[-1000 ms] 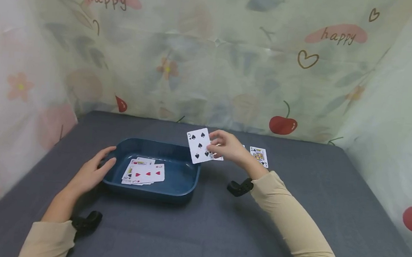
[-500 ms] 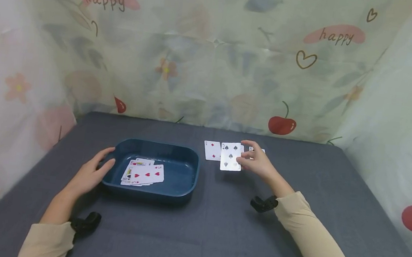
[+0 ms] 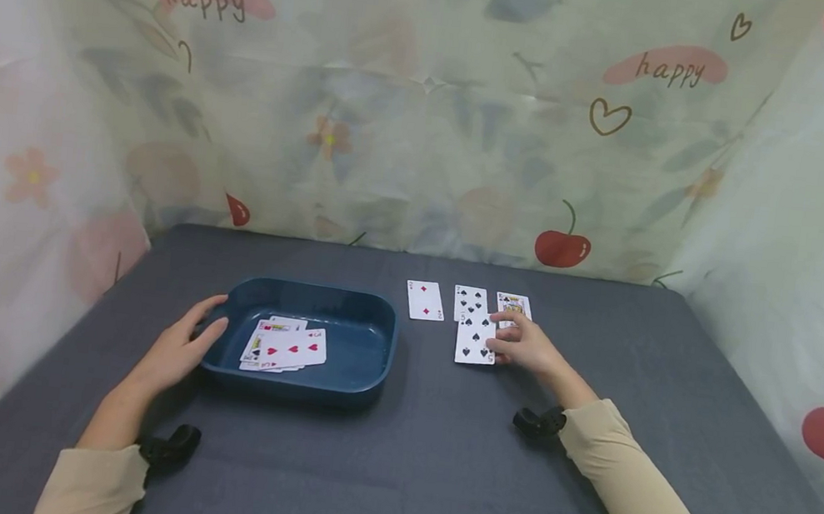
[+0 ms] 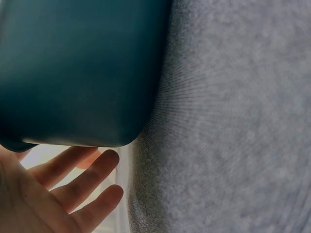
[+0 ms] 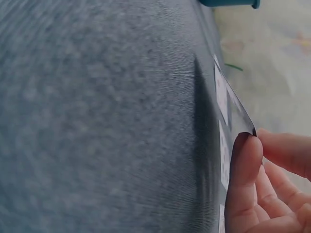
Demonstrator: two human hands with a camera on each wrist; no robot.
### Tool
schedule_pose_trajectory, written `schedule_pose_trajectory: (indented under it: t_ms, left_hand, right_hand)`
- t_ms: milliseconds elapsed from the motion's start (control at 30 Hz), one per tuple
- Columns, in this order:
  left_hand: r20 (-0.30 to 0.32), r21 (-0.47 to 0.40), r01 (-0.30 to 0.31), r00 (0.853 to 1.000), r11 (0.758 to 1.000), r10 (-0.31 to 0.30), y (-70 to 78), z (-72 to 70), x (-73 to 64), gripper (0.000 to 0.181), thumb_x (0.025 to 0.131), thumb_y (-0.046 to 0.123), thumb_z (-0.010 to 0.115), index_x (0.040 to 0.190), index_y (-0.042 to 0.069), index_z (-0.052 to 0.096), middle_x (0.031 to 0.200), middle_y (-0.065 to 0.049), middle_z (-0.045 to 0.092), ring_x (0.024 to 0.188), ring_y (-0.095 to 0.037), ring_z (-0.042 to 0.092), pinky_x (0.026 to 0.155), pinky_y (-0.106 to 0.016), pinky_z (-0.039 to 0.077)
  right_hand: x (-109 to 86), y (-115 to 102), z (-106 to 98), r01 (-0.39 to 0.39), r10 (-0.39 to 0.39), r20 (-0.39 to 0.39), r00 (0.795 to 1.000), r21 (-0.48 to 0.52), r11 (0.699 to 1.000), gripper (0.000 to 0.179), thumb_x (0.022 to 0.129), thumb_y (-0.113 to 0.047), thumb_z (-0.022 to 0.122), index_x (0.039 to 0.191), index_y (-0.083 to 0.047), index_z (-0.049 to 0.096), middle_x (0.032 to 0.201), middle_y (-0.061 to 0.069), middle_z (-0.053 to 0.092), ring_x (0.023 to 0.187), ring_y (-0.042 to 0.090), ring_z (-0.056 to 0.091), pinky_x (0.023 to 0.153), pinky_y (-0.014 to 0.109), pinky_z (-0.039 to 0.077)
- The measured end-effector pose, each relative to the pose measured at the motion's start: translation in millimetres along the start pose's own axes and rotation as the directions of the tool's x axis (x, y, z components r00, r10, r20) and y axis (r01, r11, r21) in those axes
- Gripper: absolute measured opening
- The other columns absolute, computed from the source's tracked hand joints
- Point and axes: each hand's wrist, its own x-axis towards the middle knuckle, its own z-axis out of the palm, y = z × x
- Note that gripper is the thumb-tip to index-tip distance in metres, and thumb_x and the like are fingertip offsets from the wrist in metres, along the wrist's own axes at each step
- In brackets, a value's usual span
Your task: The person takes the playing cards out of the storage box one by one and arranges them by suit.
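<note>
A five of spades (image 3: 475,338) is pinched by its right edge between the thumb and fingers of my right hand (image 3: 532,350). The right wrist view shows that card tilted above the grey cloth. In the head view its upper edge overlaps a black-suit card (image 3: 471,298). Beyond my fingers lies a face card (image 3: 513,303), partly covered by them. My left hand (image 3: 180,347) rests at the left end of a dark blue tray (image 3: 361,384), thumb by the rim. In the left wrist view several fingers (image 4: 87,182) extend fairly straight beside the tray's wall.
A two of diamonds (image 3: 425,301) lies face up on the grey cloth (image 3: 387,489), right of the tray. Inside the tray, a three of hearts (image 3: 294,348) tops a small loose pile of cards. A patterned curtain (image 3: 421,166) closes off the back and sides.
My right hand has carried the five of spades rightward and down, from beside the tray to the row of cards. My left hand stays at the tray.
</note>
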Motion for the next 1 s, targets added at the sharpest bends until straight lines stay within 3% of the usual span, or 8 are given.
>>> schedule_pose_trajectory:
  t_ms: [200, 367, 800, 900, 1000]
  left_hand:
    - [-0.001, -0.002, 0.004, 1.0, 1.0, -0.004, 0.5, 0.6, -0.1, 0.063, 0.099, 0.046, 0.032, 0.15, 0.013, 0.015, 0.149, -0.033, 0.018, 0.133, -0.054, 0.024, 0.1, -0.07, 0.025]
    - [-0.001, -0.003, 0.004, 1.0, 1.0, -0.004, 0.6, 0.9, -0.3, 0.063, 0.099, 0.046, 0.032, 0.15, 0.013, 0.014, 0.149, -0.033, 0.019, 0.133, -0.054, 0.024, 0.1, -0.07, 0.025]
    - [0.001, 0.003, 0.006, 1.0, 1.0, -0.006, 0.3, 1.1, -0.1, 0.063, 0.099, 0.046, 0.032, 0.15, 0.014, 0.014, 0.149, -0.033, 0.018, 0.133, -0.054, 0.025, 0.101, -0.069, 0.025]
    - [0.001, 0.002, 0.005, 1.0, 1.0, -0.005, 0.1, 1.1, -0.1, 0.063, 0.099, 0.046, 0.032, 0.15, 0.014, 0.014, 0.149, -0.033, 0.018, 0.132, -0.054, 0.025, 0.101, -0.069, 0.025]
    - [0.001, -0.001, 0.004, 1.0, 1.0, -0.004, 0.1, 1.0, -0.3, 0.063, 0.099, 0.046, 0.032, 0.15, 0.014, 0.014, 0.149, -0.033, 0.018, 0.132, -0.054, 0.025, 0.1, -0.069, 0.026]
  right_hand:
    - [0.5, 4, 3, -0.013, 0.013, 0.051, 0.999, 0.013, 1.0, 0.048, 0.086, 0.0, 0.06, 0.127, 0.01, 0.038, 0.08, -0.001, 0.059, 0.067, 0.003, 0.057, 0.062, 0.021, 0.053]
    - [-1.1, 4, 4, -0.035, 0.036, 0.065, 0.997, -0.016, 0.999, 0.046, 0.088, -0.003, 0.058, 0.128, 0.01, 0.039, 0.088, 0.007, 0.064, 0.07, 0.005, 0.058, 0.065, 0.022, 0.053]
    - [-2.5, 0, 1, -0.094, 0.095, -0.003, 0.996, -0.113, 0.989, 0.037, 0.092, -0.011, 0.055, 0.122, 0.008, 0.045, 0.094, 0.016, 0.065, 0.065, 0.006, 0.057, 0.061, 0.022, 0.053]
    - [-1.1, -7, 2, -0.076, 0.075, -0.008, 0.997, -0.136, 0.988, 0.038, 0.091, -0.013, 0.056, 0.123, 0.006, 0.047, 0.096, 0.019, 0.063, 0.066, 0.007, 0.058, 0.062, 0.023, 0.053]
    - [1.8, -16, 6, 0.007, -0.005, 0.013, 1.0, -0.159, 0.987, 0.039, 0.091, -0.013, 0.057, 0.123, 0.008, 0.049, 0.1, 0.026, 0.063, 0.069, 0.009, 0.06, 0.065, 0.025, 0.054]
